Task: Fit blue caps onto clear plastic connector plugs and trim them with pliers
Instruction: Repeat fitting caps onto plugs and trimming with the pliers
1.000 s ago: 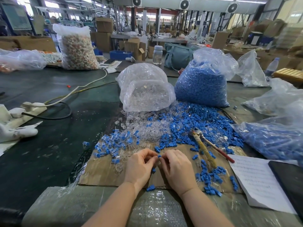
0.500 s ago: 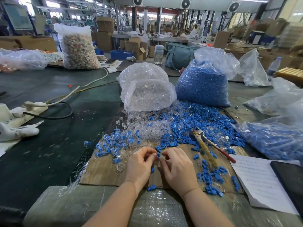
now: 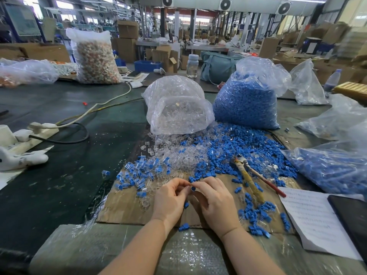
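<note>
Little has moved: both hands stay together over the cardboard [image 3: 127,207]. Right hand [image 3: 215,203] fingers pinch a blue cap [image 3: 193,188]; left hand [image 3: 170,199] fingers curl against it. Pliers [image 3: 250,180] lie just right; beyond, loose caps [image 3: 238,143] cover the counter [image 3: 59,175].

At lower centre, the left hand [image 3: 171,201] and right hand [image 3: 215,202] meet fingertip to fingertip over the cardboard sheet [image 3: 127,209], pinching a blue cap [image 3: 193,188] between them. Pliers [image 3: 250,180] lie just right, among loose caps.

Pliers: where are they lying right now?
Head view: the pliers lie untouched on the cardboard sheet, right of both hands, among loose blue caps.
</note>
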`<state>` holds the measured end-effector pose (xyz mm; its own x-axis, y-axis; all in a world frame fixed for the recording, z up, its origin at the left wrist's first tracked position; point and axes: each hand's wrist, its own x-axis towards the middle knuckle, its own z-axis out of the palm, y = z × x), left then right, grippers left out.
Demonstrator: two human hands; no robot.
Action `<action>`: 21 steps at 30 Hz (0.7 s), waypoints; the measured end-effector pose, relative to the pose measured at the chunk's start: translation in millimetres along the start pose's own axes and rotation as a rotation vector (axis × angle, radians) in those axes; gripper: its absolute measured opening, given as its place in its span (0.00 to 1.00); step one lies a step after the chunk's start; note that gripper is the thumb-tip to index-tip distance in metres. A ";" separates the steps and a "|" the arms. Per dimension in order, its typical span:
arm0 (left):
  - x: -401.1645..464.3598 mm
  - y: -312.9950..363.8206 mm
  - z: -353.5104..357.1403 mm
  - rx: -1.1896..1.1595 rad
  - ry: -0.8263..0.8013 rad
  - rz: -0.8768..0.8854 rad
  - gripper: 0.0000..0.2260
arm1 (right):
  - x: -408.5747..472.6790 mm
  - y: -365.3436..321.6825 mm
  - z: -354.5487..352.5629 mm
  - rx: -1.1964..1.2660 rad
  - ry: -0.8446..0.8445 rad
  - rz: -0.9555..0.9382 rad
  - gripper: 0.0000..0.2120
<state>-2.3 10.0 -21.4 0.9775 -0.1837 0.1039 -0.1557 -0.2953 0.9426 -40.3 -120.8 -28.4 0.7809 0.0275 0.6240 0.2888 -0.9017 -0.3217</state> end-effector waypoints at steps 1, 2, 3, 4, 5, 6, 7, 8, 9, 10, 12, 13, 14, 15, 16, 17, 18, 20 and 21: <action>-0.2 0.3 -0.1 -0.002 0.000 -0.003 0.06 | -0.2 0.9 0.7 -0.007 0.003 -0.001 0.11; -0.3 0.7 -0.1 -0.007 0.000 -0.006 0.06 | -0.4 1.2 0.8 -0.013 0.005 -0.003 0.12; -0.4 1.4 0.1 -0.016 -0.001 -0.011 0.06 | -0.3 0.9 0.7 -0.015 0.008 -0.005 0.11; -0.5 1.9 0.4 -0.027 -0.001 -0.017 0.06 | -0.2 0.3 0.3 -0.014 0.011 -0.008 0.11; -0.3 2.3 0.6 -0.033 0.000 -0.021 0.06 | 0.0 -0.4 -0.4 -0.010 0.014 -0.012 0.10; -0.1 2.5 0.7 -0.032 0.002 -0.024 0.06 | 0.4 -1.2 -1.1 -0.008 0.014 -0.014 0.10; 0.4 2.9 0.7 -0.029 0.003 -0.029 0.06 | 0.8 -1.8 -1.8 -0.007 0.005 -0.013 0.10; 1.0 3.0 0.6 -0.031 0.001 -0.035 0.06 | 1.2 -2.2 -2.5 -0.006 -0.007 -0.008 0.10; 1.5 3.5 0.7 -0.040 -0.003 -0.043 0.05 | 1.4 -2.4 -3.1 -0.008 -0.016 0.000 0.10; 2.2 4.1 0.4 -0.055 -0.005 -0.052 0.05 | 1.6 -2.4 -3.5 -0.018 -0.024 0.010 0.10; 5.0 5.5 -0.5 -0.072 0.002 -0.070 0.04 | 1.8 -1.8 -6.7 -0.060 -0.020 0.030 0.12; 6.8 5.7 -1.2 -0.078 0.003 -0.081 0.04 | 2.7 -0.6 -9.9 -0.085 -0.009 0.044 0.12; 8.8 6.1 -1.8 -0.088 0.000 -0.096 0.03 | 4.1 1.3 -13.8 -0.114 0.008 0.063 0.13; 10.2 6.5 -2.7 -0.093 -0.003 -0.112 0.02 | 6.4 4.4 -18.3 -0.148 0.031 0.090 0.13; 11.8 6.9 -3.2 -0.092 -0.004 -0.126 0.02 | 9.1 8.4 -23.9 -0.183 0.054 0.134 0.13; 13.1 7.5 -3.3 -0.090 -0.002 -0.137 0.02 | 12.5 13.2 -31.0 -0.219 0.062 0.207 0.14; 14.5 8.7 -2.8 -0.093 0.002 -0.147 0.02 | 16.2 19.3 -38.8 -0.268 0.038 0.304 0.15; 16.5 12.8 -1.2 -0.095 0.009 -0.157 0.03 | 23.0 35.3 -52.8 -0.428 -0.081 0.535 0.18; 17.7 15.5 -0.2 -0.081 0.014 -0.154 0.02 | 25.1 44.0 -58.8 -0.507 -0.160 0.647 0.21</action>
<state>12.7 2.4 -4.9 0.9908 -0.1290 -0.0399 0.0075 -0.2422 0.9702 -40.6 -185.2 15.0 0.7871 -0.5357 0.3057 -0.4977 -0.8444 -0.1983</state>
